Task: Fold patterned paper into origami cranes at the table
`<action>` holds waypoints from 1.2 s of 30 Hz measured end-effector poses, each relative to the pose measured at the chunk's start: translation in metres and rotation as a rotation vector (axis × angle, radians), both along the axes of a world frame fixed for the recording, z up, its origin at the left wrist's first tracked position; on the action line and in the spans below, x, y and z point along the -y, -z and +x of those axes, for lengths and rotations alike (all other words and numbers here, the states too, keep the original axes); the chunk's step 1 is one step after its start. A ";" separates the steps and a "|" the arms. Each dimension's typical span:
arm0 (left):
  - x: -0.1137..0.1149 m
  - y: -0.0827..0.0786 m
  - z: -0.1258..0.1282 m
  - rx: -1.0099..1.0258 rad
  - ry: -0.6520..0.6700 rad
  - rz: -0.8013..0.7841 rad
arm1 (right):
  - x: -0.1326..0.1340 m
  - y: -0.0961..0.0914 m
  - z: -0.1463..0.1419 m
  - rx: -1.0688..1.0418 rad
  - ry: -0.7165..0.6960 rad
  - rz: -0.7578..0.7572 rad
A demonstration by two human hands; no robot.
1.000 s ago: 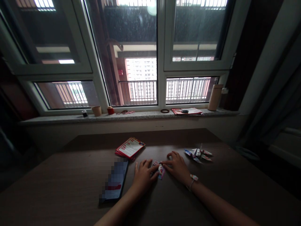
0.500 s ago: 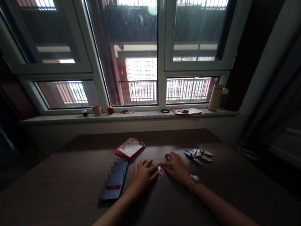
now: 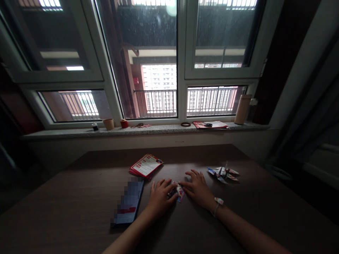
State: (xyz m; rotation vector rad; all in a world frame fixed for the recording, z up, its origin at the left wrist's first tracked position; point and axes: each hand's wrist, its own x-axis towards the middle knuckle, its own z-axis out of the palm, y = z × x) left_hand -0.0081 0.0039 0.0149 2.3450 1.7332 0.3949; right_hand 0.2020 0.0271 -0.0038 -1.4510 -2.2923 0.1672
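A small folded piece of patterned paper (image 3: pixel 180 193), pink, white and purple, lies on the table between my hands. My left hand (image 3: pixel 161 197) is curled at its left side, thumb and index finger closing on the paper and covering part of it. From the right, my right hand (image 3: pixel 199 188) reaches in with its index fingertip at the paper's upper edge; its other fingers are spread and slightly bent. A band with a pale patterned piece (image 3: pixel 219 201) circles the right wrist. Several folded paper shapes (image 3: pixel 224 174) lie beyond the right hand.
On the brown table (image 3: pixel 79 197), a phone (image 3: pixel 129 203) lies left of my left hand, with a stack of red-edged cards (image 3: pixel 147 165) behind it. The windowsill (image 3: pixel 159 129) bears a paper cup (image 3: pixel 108 124), a red spool (image 3: pixel 124 123), scissors (image 3: pixel 208 125) on papers, and a tall bottle (image 3: pixel 243 109).
Little differs. My left fingers have shifted slightly, showing more of the paper beside the thumb. Both hands stay at the paper.
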 end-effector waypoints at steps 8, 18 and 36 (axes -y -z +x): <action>0.003 -0.004 0.003 -0.071 0.019 -0.015 | 0.000 0.003 0.001 -0.028 -0.034 0.031; -0.003 0.011 -0.005 -0.162 -0.038 0.109 | 0.001 -0.001 0.001 -0.055 -0.030 -0.049; -0.010 0.013 -0.008 -0.144 -0.069 0.135 | 0.000 0.004 0.000 -0.105 -0.029 -0.027</action>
